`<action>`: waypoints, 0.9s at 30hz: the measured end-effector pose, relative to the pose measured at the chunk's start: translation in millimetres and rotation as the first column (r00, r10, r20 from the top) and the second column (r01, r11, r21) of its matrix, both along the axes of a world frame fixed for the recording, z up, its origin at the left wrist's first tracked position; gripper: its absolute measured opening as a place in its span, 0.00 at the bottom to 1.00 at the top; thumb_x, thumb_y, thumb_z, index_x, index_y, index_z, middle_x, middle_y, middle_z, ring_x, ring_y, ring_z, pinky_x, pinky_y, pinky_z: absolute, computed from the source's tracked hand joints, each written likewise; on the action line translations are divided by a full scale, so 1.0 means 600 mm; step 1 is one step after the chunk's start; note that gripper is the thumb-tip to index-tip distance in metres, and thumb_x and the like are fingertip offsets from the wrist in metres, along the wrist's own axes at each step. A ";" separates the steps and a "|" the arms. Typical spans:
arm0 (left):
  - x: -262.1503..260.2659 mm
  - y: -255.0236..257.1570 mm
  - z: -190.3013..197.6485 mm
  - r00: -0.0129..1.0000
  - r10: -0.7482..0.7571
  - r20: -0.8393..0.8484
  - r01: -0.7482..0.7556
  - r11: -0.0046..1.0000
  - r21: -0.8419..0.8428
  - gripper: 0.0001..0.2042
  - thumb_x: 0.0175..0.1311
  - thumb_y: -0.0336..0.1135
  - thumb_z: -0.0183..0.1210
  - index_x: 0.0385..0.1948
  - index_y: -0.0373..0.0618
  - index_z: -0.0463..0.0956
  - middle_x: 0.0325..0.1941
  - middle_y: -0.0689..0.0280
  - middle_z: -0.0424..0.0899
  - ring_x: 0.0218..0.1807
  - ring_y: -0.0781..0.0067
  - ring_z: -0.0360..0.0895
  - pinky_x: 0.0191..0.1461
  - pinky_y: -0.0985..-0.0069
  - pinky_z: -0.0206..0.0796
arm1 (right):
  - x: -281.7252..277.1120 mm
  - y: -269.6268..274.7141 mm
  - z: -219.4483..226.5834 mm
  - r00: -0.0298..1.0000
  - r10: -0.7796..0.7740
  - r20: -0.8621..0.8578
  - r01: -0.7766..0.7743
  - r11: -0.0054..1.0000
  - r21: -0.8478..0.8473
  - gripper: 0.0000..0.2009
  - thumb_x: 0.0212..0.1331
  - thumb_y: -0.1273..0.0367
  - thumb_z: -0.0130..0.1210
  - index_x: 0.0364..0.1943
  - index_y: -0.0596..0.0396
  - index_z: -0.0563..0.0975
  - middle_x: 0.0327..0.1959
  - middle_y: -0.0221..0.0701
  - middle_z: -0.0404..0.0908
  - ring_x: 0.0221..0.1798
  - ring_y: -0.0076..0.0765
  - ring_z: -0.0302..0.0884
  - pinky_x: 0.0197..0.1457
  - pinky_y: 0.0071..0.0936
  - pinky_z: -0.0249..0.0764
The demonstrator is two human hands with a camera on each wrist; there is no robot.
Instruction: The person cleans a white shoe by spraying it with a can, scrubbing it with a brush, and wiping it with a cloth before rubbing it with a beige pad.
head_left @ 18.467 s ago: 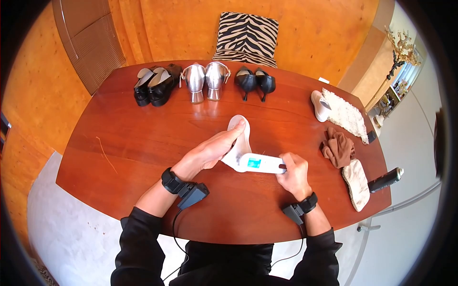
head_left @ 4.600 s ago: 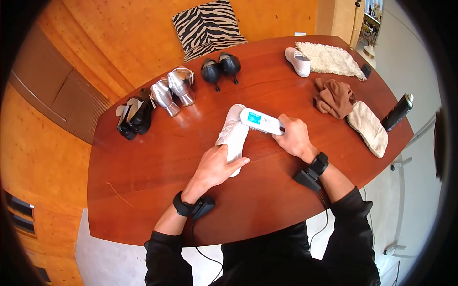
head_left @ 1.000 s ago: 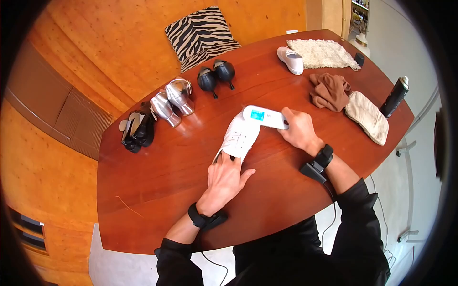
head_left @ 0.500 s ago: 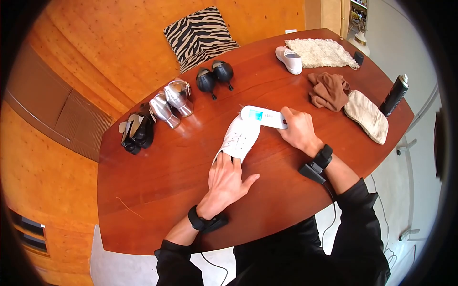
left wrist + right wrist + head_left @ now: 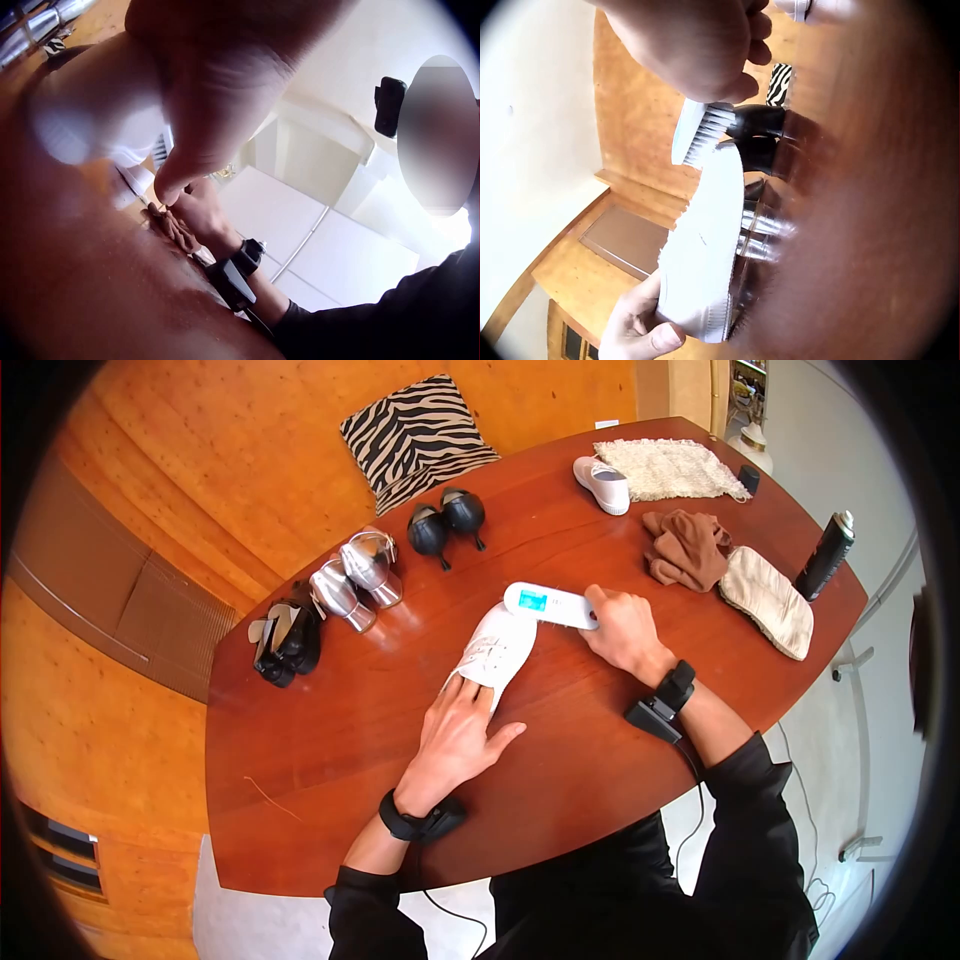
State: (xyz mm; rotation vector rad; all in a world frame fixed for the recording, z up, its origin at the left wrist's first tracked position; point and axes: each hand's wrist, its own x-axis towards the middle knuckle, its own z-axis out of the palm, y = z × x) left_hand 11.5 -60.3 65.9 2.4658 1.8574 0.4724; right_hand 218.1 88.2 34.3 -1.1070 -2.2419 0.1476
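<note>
The left hand [image 5: 458,742] has its fingers extended into the opening of a white lace-up shoe [image 5: 497,645], its thumb spread to the side. The toe points away from the body. A white brush [image 5: 550,606] is gripped at its handle end by the right hand [image 5: 622,632], its head at the shoe's toe. In the right wrist view, the bristles of the brush [image 5: 709,133] are at the toe of the shoe [image 5: 705,247]; exact contact is hard to tell. The left wrist view shows the shoe [image 5: 97,112] partly behind the left hand [image 5: 217,97]; the inserted fingertips are hidden.
Black shoes [image 5: 290,640], silver heels [image 5: 370,565] and black heels [image 5: 463,512] line the far left edge. Another white shoe [image 5: 603,486], a fluffy cream cloth [image 5: 675,470], brown cloth [image 5: 685,550], cream pad [image 5: 768,603] and black spray can [image 5: 826,557] lie right.
Over the last second, the left hand and shoe have moved slightly left. Compared with the oldest frame, the left fingers are inside the shoe instead of gripping it outside, and the brush is at the toe.
</note>
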 end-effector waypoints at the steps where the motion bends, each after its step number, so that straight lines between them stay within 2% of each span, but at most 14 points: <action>1: -0.003 0.000 0.002 1.000 -0.010 0.001 0.010 1.000 0.007 0.29 0.51 0.46 0.62 0.50 0.33 0.69 0.54 0.47 0.70 0.56 0.45 0.66 0.56 0.60 0.64 | -0.001 -0.002 0.001 1.000 -0.002 -0.002 0.002 1.000 -0.001 0.08 0.47 0.70 0.55 0.26 0.59 0.70 0.23 0.43 0.77 0.26 0.53 0.75 0.29 0.44 0.72; 3: -0.011 0.001 0.007 1.000 -0.023 0.000 0.023 1.000 0.012 0.27 0.52 0.45 0.62 0.49 0.35 0.71 0.52 0.48 0.72 0.55 0.46 0.68 0.55 0.61 0.65 | -0.003 -0.007 0.004 0.990 0.097 0.100 -0.084 0.989 -0.123 0.10 0.45 0.68 0.58 0.27 0.58 0.71 0.22 0.43 0.77 0.28 0.53 0.76 0.31 0.43 0.71; 8: -0.039 0.004 0.012 0.999 -0.032 0.025 0.035 0.994 -0.106 0.18 0.54 0.44 0.61 0.38 0.38 0.77 0.42 0.52 0.78 0.43 0.50 0.75 0.45 0.63 0.69 | -0.006 -0.004 -0.008 0.981 0.071 0.180 -0.041 0.986 -0.163 0.10 0.46 0.67 0.58 0.28 0.58 0.72 0.21 0.44 0.77 0.28 0.53 0.76 0.32 0.44 0.71; 10: -0.043 0.005 0.017 0.996 -0.032 0.078 0.038 0.996 -0.077 0.18 0.54 0.44 0.61 0.38 0.38 0.77 0.39 0.53 0.79 0.39 0.50 0.76 0.44 0.63 0.70 | -0.005 -0.003 -0.009 0.983 0.056 0.175 -0.026 0.986 -0.166 0.10 0.46 0.67 0.58 0.28 0.59 0.72 0.21 0.44 0.77 0.28 0.54 0.76 0.32 0.45 0.71; 12: -0.044 0.005 0.030 0.998 0.047 0.046 -0.037 0.976 -0.214 0.17 0.54 0.43 0.60 0.38 0.39 0.77 0.38 0.53 0.79 0.39 0.49 0.76 0.43 0.66 0.70 | -0.005 -0.004 -0.007 0.982 0.079 0.170 -0.045 0.980 -0.195 0.10 0.46 0.66 0.58 0.27 0.59 0.73 0.21 0.44 0.77 0.28 0.54 0.76 0.32 0.45 0.71; 16: -0.048 0.003 0.040 0.983 0.099 0.153 -0.055 0.961 -0.271 0.20 0.57 0.49 0.58 0.36 0.36 0.77 0.37 0.52 0.79 0.37 0.54 0.78 0.42 0.67 0.70 | -0.007 -0.010 -0.004 0.978 0.094 0.189 -0.053 0.976 -0.212 0.11 0.47 0.66 0.58 0.27 0.59 0.73 0.21 0.45 0.77 0.28 0.54 0.75 0.32 0.45 0.71; 18: -0.050 -0.006 0.039 0.775 0.325 0.542 -0.095 0.908 -0.409 0.24 0.60 0.49 0.57 0.41 0.30 0.74 0.39 0.52 0.80 0.39 0.59 0.80 0.43 0.70 0.70 | -0.007 -0.010 -0.005 0.980 0.089 0.177 -0.051 0.976 -0.210 0.11 0.47 0.65 0.58 0.27 0.59 0.73 0.21 0.45 0.77 0.28 0.54 0.75 0.32 0.45 0.71; 19: -0.052 -0.008 0.041 0.775 0.325 0.542 -0.095 0.908 -0.409 0.24 0.60 0.49 0.57 0.41 0.30 0.74 0.39 0.52 0.80 0.39 0.59 0.80 0.43 0.70 0.70 | -0.006 -0.011 -0.006 0.980 0.089 0.177 -0.051 0.977 -0.209 0.11 0.47 0.65 0.58 0.27 0.59 0.73 0.21 0.45 0.77 0.28 0.54 0.75 0.32 0.45 0.71; 21: -0.059 -0.012 0.046 0.438 0.427 0.791 0.006 0.879 -0.477 0.23 0.62 0.42 0.55 0.47 0.26 0.68 0.45 0.49 0.77 0.48 0.59 0.75 0.53 0.70 0.67 | -0.006 -0.011 -0.007 0.982 0.070 0.173 -0.035 0.980 -0.198 0.11 0.48 0.65 0.58 0.27 0.59 0.73 0.21 0.45 0.77 0.28 0.54 0.75 0.32 0.45 0.71; 22: -0.062 -0.014 0.049 0.234 0.467 0.853 0.066 0.867 -0.494 0.23 0.64 0.39 0.54 0.50 0.24 0.65 0.48 0.47 0.75 0.53 0.60 0.73 0.58 0.69 0.65 | -0.006 -0.011 -0.006 0.983 0.070 0.172 -0.035 0.980 -0.198 0.11 0.48 0.65 0.58 0.27 0.59 0.73 0.21 0.45 0.77 0.28 0.54 0.75 0.32 0.45 0.71; 23: -0.065 -0.012 0.057 0.131 0.478 0.868 0.124 0.861 -0.493 0.25 0.63 0.40 0.54 0.52 0.25 0.62 0.49 0.45 0.73 0.54 0.56 0.72 0.60 0.65 0.64 | -0.007 -0.010 -0.006 0.982 0.063 0.176 -0.026 0.979 -0.200 0.11 0.48 0.65 0.58 0.27 0.59 0.73 0.21 0.45 0.77 0.28 0.54 0.75 0.32 0.45 0.71; 24: -0.065 -0.010 0.054 0.132 0.479 0.868 0.125 0.861 -0.494 0.25 0.63 0.40 0.54 0.52 0.25 0.62 0.49 0.45 0.73 0.54 0.56 0.72 0.60 0.65 0.64 | -0.007 -0.010 -0.005 0.982 0.055 0.180 -0.018 0.979 -0.202 0.11 0.48 0.65 0.58 0.27 0.59 0.73 0.21 0.45 0.77 0.28 0.54 0.76 0.32 0.45 0.71; 26: -0.064 -0.005 0.044 -0.158 0.523 0.838 0.201 0.848 -0.491 0.28 0.64 0.44 0.53 0.52 0.24 0.60 0.51 0.43 0.72 0.55 0.54 0.70 0.63 0.63 0.60 | -0.008 -0.013 0.002 0.980 0.074 0.182 -0.032 0.975 -0.222 0.09 0.47 0.68 0.56 0.28 0.60 0.73 0.22 0.45 0.77 0.28 0.53 0.76 0.33 0.44 0.72; 27: -0.060 -0.002 0.044 -0.158 0.523 0.838 0.201 0.848 -0.491 0.28 0.64 0.44 0.53 0.52 0.24 0.60 0.51 0.43 0.72 0.55 0.54 0.70 0.63 0.63 0.60 | -0.008 -0.015 0.005 0.978 0.094 0.186 -0.047 0.969 -0.242 0.07 0.47 0.70 0.55 0.28 0.60 0.73 0.22 0.45 0.77 0.29 0.52 0.76 0.33 0.42 0.72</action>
